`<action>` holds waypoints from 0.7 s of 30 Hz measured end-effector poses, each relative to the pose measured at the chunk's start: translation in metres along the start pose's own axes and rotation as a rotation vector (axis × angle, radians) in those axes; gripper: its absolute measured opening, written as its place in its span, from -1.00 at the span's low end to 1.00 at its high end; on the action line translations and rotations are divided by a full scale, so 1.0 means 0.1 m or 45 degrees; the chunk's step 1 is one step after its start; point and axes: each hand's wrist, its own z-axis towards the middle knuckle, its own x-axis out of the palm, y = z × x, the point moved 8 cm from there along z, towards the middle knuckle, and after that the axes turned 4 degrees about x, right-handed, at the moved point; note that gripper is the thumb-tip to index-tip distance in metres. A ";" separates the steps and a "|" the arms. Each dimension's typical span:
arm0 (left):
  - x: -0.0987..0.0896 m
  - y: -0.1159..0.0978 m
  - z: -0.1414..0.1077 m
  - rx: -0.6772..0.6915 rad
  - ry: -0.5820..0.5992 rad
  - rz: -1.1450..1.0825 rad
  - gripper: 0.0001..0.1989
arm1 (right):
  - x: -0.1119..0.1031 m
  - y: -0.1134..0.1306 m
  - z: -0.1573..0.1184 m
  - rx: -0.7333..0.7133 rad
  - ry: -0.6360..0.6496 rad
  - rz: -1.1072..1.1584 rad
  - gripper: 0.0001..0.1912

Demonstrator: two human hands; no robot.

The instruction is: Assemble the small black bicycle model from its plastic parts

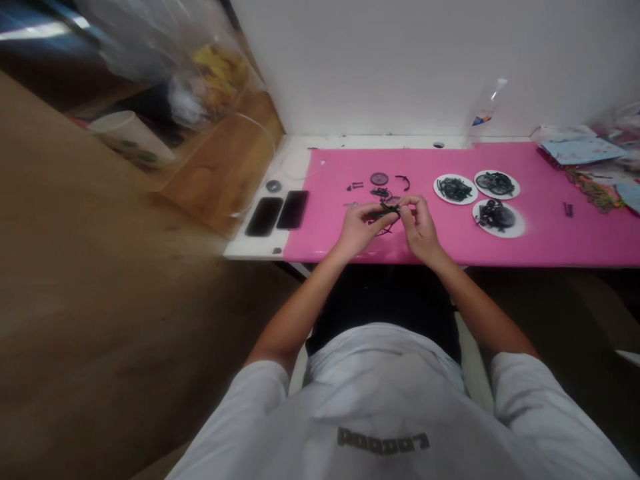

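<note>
Over the pink table cover (340, 237), my left hand (361, 228) and my right hand (419, 228) meet with closed fingers on a small dark piece (389, 208). Its exact shape is too small to tell. Thin black parts lie just under and behind my fingers. Beyond them are a round grey disc (379, 179), a curved black piece (404, 181) and a few tiny dark pieces (357, 185). To the right, three white plates (520, 227) hold piles of black parts (454, 189).
Two dark phones (264, 217) and a small round metal object (273, 186) lie on the white table edge at the left. A clear bottle (486, 110) stands near the wall. Bags and packets (583, 148) are at the far right. A wooden box (225, 160) adjoins the table's left side.
</note>
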 end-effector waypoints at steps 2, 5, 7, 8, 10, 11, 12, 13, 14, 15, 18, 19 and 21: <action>0.00 0.01 0.00 0.008 0.000 0.002 -0.68 | 0.00 0.01 0.00 -0.023 0.007 -0.024 -0.58; 0.00 0.02 0.00 0.024 0.009 0.005 -0.66 | 0.00 0.03 -0.01 -0.073 0.012 -0.068 -0.61; 0.00 0.02 0.00 0.035 0.012 0.017 -0.64 | -0.01 0.04 -0.01 -0.114 0.005 -0.093 -0.64; 0.00 0.02 0.00 0.040 0.012 0.023 -0.64 | -0.01 0.05 -0.01 -0.131 -0.001 -0.104 -0.65; 0.00 0.02 -0.01 0.053 0.011 0.027 -0.64 | -0.01 0.06 -0.02 -0.158 -0.008 -0.122 -0.66; 0.00 0.01 -0.01 0.061 0.012 0.024 -0.65 | 0.00 0.06 -0.02 -0.167 -0.010 -0.127 -0.65; 0.01 0.01 -0.01 0.067 0.014 0.019 -0.66 | 0.00 0.06 -0.02 -0.173 -0.012 -0.128 -0.65; 0.01 0.00 -0.01 0.073 0.016 0.015 -0.67 | 0.00 0.06 -0.02 -0.176 -0.012 -0.126 -0.66; 0.01 0.00 -0.02 0.077 0.018 0.011 -0.67 | 0.01 0.05 -0.03 -0.175 -0.013 -0.124 -0.65; 0.02 -0.01 -0.02 0.079 0.020 0.007 -0.68 | 0.01 0.05 -0.03 -0.169 -0.014 -0.121 -0.65; 0.02 -0.02 -0.02 0.073 0.016 0.003 -0.66 | 0.00 0.05 -0.02 -0.153 -0.011 -0.111 -0.64; 0.02 -0.03 -0.02 0.071 0.014 0.004 -0.65 | 0.00 0.05 -0.02 -0.154 -0.011 -0.103 -0.64; 0.02 -0.04 -0.02 0.072 0.012 0.004 -0.65 | 0.00 0.07 -0.02 -0.157 -0.013 -0.082 -0.65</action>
